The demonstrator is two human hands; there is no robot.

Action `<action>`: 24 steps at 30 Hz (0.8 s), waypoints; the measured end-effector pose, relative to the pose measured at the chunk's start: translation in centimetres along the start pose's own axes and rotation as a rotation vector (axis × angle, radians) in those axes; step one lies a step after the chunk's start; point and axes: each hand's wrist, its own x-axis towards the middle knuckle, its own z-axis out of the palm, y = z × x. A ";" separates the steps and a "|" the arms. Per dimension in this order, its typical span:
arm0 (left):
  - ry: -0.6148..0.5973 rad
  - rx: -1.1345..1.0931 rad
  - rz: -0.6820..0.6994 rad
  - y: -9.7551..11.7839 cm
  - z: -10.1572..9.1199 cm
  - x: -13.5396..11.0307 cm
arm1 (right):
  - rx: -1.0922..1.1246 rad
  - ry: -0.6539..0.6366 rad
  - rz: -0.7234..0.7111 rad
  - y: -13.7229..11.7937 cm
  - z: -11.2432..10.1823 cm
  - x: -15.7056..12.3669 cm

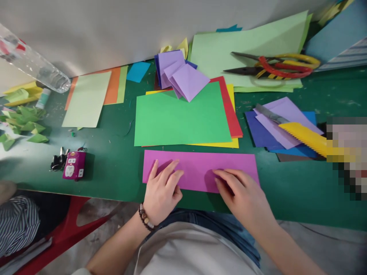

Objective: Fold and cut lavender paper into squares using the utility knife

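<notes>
Magenta paper (235,166) lies flat on the green tabletop (114,175), near its front edge; my left hand (162,193) and right hand (243,196) rest on it, both spread, pressing evenly to hold it square.

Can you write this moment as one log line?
left hand: on long magenta rectangular paper sheet | right hand: on same sheet

Hands (163,193) on paper sheet (197,162), stack (183,118) behind, scissors (272,65) to R.
</notes>
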 end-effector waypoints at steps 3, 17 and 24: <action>0.001 0.016 -0.014 -0.1 -0.2 -0.1 | -0.001 -0.002 0.001 0.0 -0.1 0.1; -0.006 0.085 -0.129 -1.8 -1.8 -1.4 | -0.003 0.003 -0.006 0.0 -0.1 0.0; -0.006 0.075 -0.188 -2.3 -2.1 -1.9 | -0.001 0.007 -0.016 -0.1 -0.2 0.1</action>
